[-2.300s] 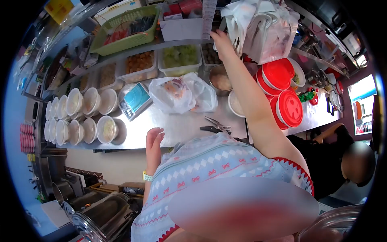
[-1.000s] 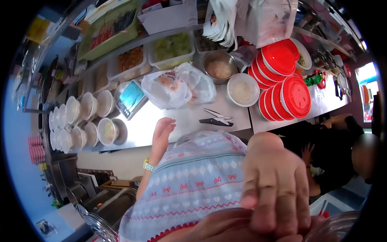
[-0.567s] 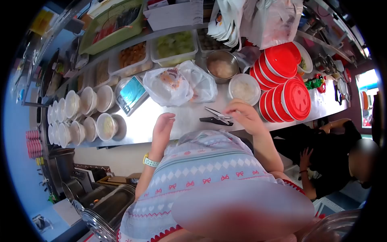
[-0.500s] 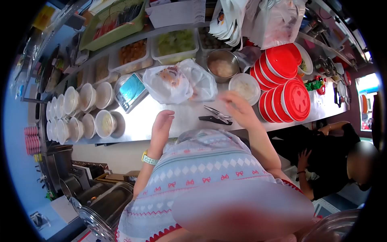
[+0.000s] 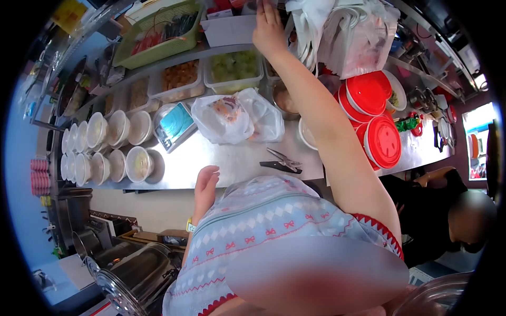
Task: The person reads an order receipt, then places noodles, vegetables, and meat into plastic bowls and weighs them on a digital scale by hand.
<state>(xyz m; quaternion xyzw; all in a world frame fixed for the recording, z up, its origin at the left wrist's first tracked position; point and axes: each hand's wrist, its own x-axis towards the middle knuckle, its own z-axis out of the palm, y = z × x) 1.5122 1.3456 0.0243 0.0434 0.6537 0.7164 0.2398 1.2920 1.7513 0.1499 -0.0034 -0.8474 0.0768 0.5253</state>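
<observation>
My right hand (image 5: pixel 270 32) reaches up to the back shelf, between a white box (image 5: pixel 229 30) and hanging white plastic bags (image 5: pixel 303 31). Its fingers are stretched out, the tips close to the frame's top edge; I see nothing held. Low by the counter's front edge, my left hand (image 5: pixel 206 188) hovers with loose fingers and nothing in it. On the steel counter (image 5: pixel 221 160) between my arms lie metal scissors or tongs with a black-handled tool (image 5: pixel 282 164). Behind them sit filled clear plastic bags (image 5: pixel 226 118). My right forearm partly covers a metal pot (image 5: pixel 284 99) and a white tub (image 5: pixel 305 134).
Several filled white bowls (image 5: pixel 139 163) stand in rows at left, beside a digital scale (image 5: pixel 175 126). Food tubs (image 5: pixel 233 68) and a green basket (image 5: pixel 158 37) line the back. Stacked red lids (image 5: pixel 382 142) are at right. A person in black (image 5: pixel 427 210) is at far right.
My right hand has moved from above the counter up to the back shelf. My left hand has dropped slightly closer to my body.
</observation>
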